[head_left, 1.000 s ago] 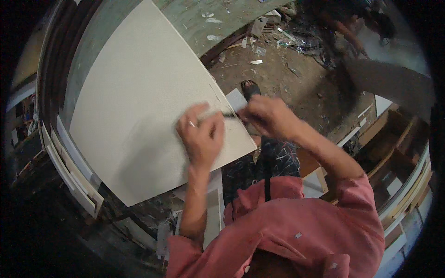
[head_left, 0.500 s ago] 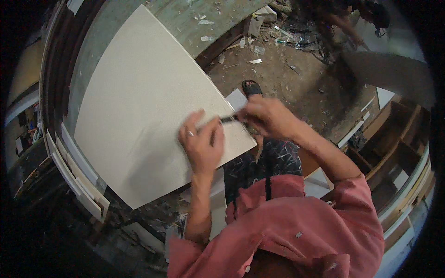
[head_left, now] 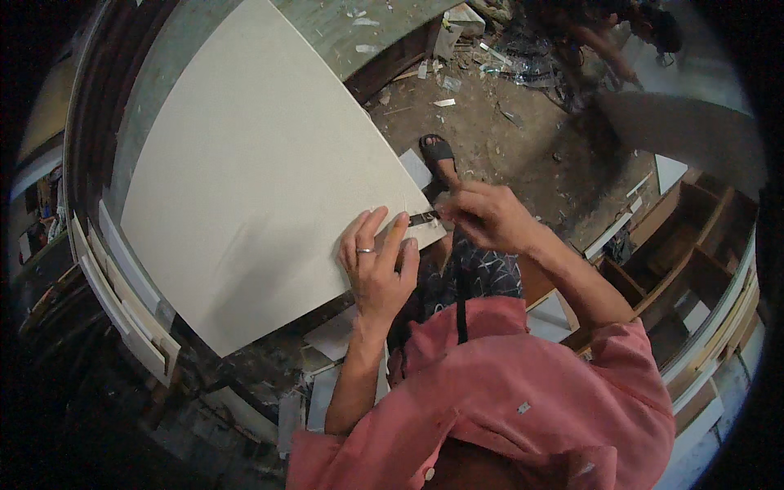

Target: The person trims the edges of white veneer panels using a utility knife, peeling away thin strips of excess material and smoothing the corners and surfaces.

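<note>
A large cream-coloured board (head_left: 245, 180) lies in front of me, its near right corner close to my body. My left hand (head_left: 380, 265), with a ring on one finger, rests on the board near that corner, its fingers spread. A short, narrow dark strip (head_left: 422, 219) lies across the corner, its left end at my left index fingertip. My right hand (head_left: 494, 216) is closed around the strip's other end at the board's edge. My fingers partly hide it, and I cannot tell its exact kind. Small pale bits show beside the strip.
Under the board is a worn greenish surface (head_left: 327, 24). Wooden compartments (head_left: 686, 245) stand at the right, with stacked panels at the left (head_left: 122, 302). Litter (head_left: 445, 103) is scattered over the dirt floor (head_left: 531, 163). Another person (head_left: 604, 49) is at the far right.
My left hand has moved right and come down flat on the board. My right hand has shifted slightly right and down, and the dark strip now lies at the corner.
</note>
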### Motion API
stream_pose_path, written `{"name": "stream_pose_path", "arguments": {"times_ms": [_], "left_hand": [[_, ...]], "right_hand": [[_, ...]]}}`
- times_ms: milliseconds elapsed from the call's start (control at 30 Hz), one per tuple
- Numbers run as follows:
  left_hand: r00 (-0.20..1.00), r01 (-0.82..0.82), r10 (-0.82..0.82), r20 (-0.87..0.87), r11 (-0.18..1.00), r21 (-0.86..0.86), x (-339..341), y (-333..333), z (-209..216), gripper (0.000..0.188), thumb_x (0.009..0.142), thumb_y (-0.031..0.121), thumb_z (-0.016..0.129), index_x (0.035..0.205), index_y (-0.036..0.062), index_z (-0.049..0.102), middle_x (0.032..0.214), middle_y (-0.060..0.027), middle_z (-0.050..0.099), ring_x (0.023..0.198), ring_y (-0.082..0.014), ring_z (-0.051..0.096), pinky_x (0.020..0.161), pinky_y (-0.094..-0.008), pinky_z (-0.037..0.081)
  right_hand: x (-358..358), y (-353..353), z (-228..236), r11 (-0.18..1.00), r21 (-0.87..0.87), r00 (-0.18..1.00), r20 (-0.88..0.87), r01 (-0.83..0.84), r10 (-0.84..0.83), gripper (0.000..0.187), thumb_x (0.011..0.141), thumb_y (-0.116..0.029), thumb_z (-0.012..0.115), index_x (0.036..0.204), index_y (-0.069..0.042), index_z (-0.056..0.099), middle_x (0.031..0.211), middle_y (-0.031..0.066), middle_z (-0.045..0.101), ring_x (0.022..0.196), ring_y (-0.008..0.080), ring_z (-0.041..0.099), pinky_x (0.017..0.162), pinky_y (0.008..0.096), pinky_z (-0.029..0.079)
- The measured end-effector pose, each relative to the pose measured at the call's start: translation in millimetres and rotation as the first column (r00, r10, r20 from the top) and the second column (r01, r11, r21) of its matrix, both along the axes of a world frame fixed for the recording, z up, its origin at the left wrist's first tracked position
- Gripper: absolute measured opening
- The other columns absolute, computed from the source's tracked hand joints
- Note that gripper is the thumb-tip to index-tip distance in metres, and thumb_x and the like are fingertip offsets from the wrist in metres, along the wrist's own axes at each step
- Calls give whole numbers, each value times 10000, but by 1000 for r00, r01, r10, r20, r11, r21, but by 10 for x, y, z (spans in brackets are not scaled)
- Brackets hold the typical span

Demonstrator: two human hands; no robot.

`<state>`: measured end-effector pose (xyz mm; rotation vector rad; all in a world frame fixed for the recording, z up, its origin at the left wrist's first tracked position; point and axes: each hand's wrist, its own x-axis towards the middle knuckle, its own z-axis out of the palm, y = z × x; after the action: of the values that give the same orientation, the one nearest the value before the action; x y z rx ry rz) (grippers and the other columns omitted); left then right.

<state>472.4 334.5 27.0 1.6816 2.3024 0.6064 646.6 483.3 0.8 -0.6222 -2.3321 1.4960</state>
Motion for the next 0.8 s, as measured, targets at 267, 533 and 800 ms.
{"name": "stream_pose_path", "arguments": {"times_ms": [267,533,800], "left_hand": [[999,36,-36,-16,999,35,-9,69,-26,259,820,154,684,1070,128,748,1261,-90,593,1218,-322,497,1038,-459,342],[999,48,-47,-21,997,58,-10,170,-8,243,804,147,697,1040,129,752,1279,-100,586,1218,-324,499,1046,-463,337],[998,64,-63,-10,996,61,18,185,9,210,797,134,699,998,124,759,1274,-91,591,1212,-322,503,1037,-463,350]], "right_hand": [[21,45,-103,999,37,1000,-2,-16,16,148,811,-66,669,956,-60,642,887,122,620,807,353,610,695,421,497],[40,66,-143,1000,18,997,-75,-3,4,215,800,-6,686,1004,-72,665,856,131,592,775,331,610,668,397,492],[95,-16,-146,997,-27,996,-53,74,-76,124,813,-61,678,936,-79,675,838,120,632,800,324,629,711,405,492]]}}
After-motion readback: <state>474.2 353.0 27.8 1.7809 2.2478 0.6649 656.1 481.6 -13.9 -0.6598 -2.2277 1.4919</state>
